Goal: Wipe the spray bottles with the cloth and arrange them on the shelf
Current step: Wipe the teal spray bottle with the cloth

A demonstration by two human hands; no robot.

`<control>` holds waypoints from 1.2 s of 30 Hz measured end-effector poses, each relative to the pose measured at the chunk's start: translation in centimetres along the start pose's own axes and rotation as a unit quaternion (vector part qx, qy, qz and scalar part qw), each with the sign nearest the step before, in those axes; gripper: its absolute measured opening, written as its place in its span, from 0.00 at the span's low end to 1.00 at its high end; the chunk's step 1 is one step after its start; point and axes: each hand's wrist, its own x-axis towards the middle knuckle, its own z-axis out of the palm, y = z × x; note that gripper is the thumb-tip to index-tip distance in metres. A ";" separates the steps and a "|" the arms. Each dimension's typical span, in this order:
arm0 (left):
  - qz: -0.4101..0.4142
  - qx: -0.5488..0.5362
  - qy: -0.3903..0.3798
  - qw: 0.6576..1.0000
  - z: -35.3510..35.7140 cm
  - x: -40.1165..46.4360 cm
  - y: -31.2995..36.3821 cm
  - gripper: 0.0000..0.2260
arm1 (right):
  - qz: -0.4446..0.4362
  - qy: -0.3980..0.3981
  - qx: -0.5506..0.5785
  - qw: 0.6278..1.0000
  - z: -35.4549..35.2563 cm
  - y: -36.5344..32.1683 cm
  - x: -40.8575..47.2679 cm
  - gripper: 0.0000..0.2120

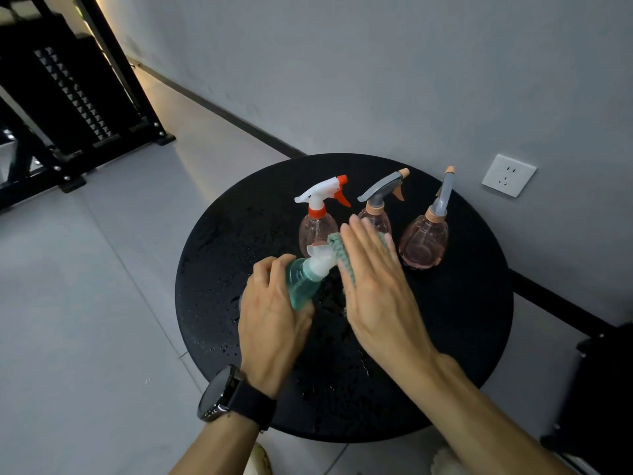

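My left hand (274, 317) grips a teal spray bottle (303, 282), tilted with its white head pointing up and right. My right hand (376, 286) presses a teal cloth (342, 255) against the bottle's head, fingers stretched flat over the cloth. Behind them three pink bottles stand upright on the round black table (445, 337): one with a white and orange trigger (317, 228), one with a grey and tan trigger (378, 214) partly hidden by my right hand, and a second grey-topped one (424, 241) at the right.
Water drops speckle the black tabletop. A black metal shelf frame (68, 108) stands on the floor at the far left. A grey wall with a white socket (508, 174) runs behind the table. A dark object (596, 389) sits at the right edge.
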 end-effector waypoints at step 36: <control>-0.261 -0.605 -0.294 0.693 -2.7 1.2 2.4 0.29 | 0.152 -0.057 0.292 0.942 -2.6 -1.8 0.7 0.23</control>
